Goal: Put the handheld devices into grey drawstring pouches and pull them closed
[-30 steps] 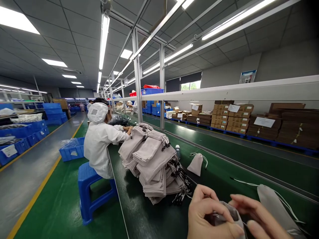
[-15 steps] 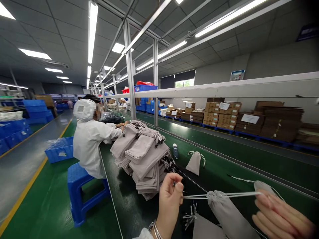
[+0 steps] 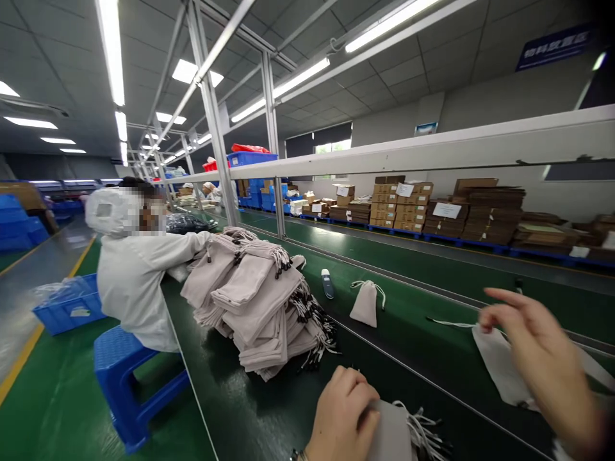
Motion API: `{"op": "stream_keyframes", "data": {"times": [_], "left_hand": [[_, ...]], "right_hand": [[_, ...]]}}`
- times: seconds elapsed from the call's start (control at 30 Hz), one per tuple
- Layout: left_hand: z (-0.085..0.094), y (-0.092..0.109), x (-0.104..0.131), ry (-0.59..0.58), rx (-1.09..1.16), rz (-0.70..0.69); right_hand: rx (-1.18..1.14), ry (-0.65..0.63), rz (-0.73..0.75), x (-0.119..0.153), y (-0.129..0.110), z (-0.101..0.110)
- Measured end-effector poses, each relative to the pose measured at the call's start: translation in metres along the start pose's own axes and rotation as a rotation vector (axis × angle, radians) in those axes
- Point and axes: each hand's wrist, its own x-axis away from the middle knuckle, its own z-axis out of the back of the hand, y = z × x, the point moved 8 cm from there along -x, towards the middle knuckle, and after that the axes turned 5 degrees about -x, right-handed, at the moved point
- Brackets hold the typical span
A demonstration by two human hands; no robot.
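Note:
At the bottom centre, my left hand (image 3: 342,413) has its fingers and thumb closed on the edge of a flat grey drawstring pouch (image 3: 393,435). White cords (image 3: 425,432) with dark tips spread out from that pouch's right side. My right hand (image 3: 542,352), slightly blurred, hovers over another grey pouch (image 3: 494,371) on the right. Its index finger is stretched out, the others are loosely bent, and I see nothing held. A small pouch (image 3: 366,304) with its neck drawn in lies farther back, beside a dark device with a white cap (image 3: 327,283).
A large pile of grey pouches (image 3: 259,301) covers the bench (image 3: 216,397) left of my hands. Past it, a co-worker in white (image 3: 134,282) sits on a blue stool (image 3: 129,358). A white rail (image 3: 432,150) crosses behind; stacked cartons (image 3: 398,205) stand beyond.
My hands have let go of the taut cords and the full-looking pouch between them. The left hand has moved down onto a flat pouch; the right has lifted. The view has swung right.

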Motion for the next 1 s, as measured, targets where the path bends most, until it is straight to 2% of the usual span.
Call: {"op": "stream_keyframes", "data": {"times": [0.07,0.17,0.27,0.4,0.5,0.63,0.77,0.87,1.0], "left_hand": [[0.003,-0.002,0.002,-0.016,-0.006,0.005],[0.006,-0.002,0.003,-0.026,0.005,0.002],[0.006,-0.003,0.002,-0.040,-0.017,-0.014],[0.002,-0.006,0.000,-0.055,-0.071,-0.016],[0.000,-0.006,0.001,-0.062,-0.107,-0.052],[0.004,0.001,0.004,-0.052,-0.005,-0.158],[0.011,-0.003,0.005,0.009,0.201,-0.149],[0.009,-0.007,0.004,0.001,0.281,-0.131],[0.000,-0.012,0.002,-0.078,0.289,-0.048]], "right_hand": [[0.025,-0.056,-0.031,0.007,-0.008,-0.024],[0.108,-0.232,-0.035,0.015,-0.006,-0.060],[0.219,-0.388,-0.019,0.026,0.007,-0.088],[0.196,-0.554,-0.033,0.039,0.028,-0.129],[0.208,-0.631,-0.062,0.034,0.048,-0.165],[0.298,-0.646,-0.088,0.001,0.073,-0.220],[0.417,-0.585,-0.172,-0.037,0.095,-0.269],[0.465,-0.529,-0.259,-0.052,0.109,-0.291],[0.402,-0.525,-0.365,-0.055,0.122,-0.302]]}}
